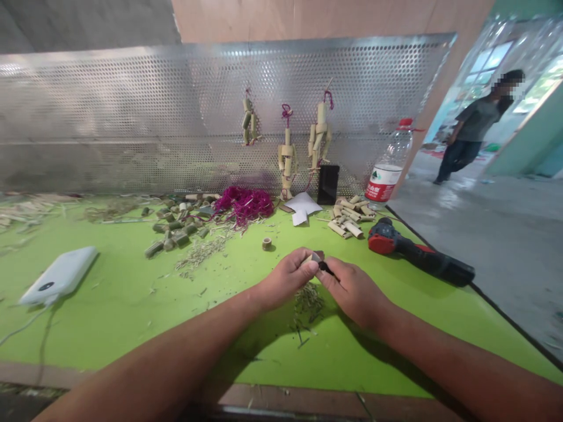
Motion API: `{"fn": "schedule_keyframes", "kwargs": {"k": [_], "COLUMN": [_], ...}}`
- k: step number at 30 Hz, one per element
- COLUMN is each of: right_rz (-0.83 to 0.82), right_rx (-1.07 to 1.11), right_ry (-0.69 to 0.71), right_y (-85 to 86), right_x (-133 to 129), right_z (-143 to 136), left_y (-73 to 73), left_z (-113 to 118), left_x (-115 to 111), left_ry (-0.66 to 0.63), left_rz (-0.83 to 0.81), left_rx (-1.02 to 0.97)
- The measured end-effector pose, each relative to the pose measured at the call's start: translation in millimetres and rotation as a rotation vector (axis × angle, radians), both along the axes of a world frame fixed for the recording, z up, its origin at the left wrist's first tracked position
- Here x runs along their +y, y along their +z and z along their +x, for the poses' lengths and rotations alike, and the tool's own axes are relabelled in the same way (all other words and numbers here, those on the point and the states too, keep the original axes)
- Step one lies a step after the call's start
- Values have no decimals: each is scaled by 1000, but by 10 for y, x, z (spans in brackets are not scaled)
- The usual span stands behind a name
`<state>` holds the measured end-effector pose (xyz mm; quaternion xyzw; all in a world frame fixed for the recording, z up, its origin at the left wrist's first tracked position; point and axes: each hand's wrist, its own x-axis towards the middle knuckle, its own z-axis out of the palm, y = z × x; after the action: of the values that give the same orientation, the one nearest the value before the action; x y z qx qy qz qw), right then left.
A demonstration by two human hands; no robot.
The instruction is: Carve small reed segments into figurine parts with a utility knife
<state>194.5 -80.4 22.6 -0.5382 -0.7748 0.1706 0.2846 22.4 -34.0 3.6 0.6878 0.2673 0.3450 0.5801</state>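
My left hand point(288, 278) is closed, its thumb pressing on a short pale piece of bamboo point(312, 258). Meeting it from the right, my right hand point(354, 290) is closed on a small black tool point(324, 267), mostly hidden by the fingers, its kind unclear. The two hands nearly touch above the green tabletop point(246, 316). A small heap of shavings point(309, 302) lies just below them. Beyond my left hand a short bamboo ring point(266, 244) stands upright on the table.
Cut bamboo pieces point(176, 234) and purple yarn point(244, 205) lie at the back; pale tubes point(349, 217) are piled right. Bamboo figures point(320, 138) hang on the perforated panel point(176, 117). A bottle point(387, 170), power tool point(417, 252) and power bank point(61, 275) flank my hands. A person point(475, 126) walks behind.
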Motion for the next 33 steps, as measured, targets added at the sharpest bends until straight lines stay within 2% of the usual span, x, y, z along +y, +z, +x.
{"fn": "schedule_keyframes", "kwargs": {"k": [6,12,20,26,30,33], "right_rz": [-56,-17,34,47,63,31], "right_rx": [35,-17,-91,-122,-54,45], "right_ry": [52,11,-22,-47,-73,-138], "right_y": [5,11,-4,-1,-7,-28], "right_x": [-1,-22,-23,-25,18,132], "right_z": [0,-3,-2,-19,29,112], "left_y": [-12,2,-48,-28,8,16], "left_z": [-31,-35,-15,5,-3,-46], "left_x": [7,19,34,4,-11,37], "left_ry": [-95,-81,-113,-32,10,123], "left_rz": [-49,-12,-16,6,15,36], "left_rx": [-21,-17,-56,-37,-9,56]}}
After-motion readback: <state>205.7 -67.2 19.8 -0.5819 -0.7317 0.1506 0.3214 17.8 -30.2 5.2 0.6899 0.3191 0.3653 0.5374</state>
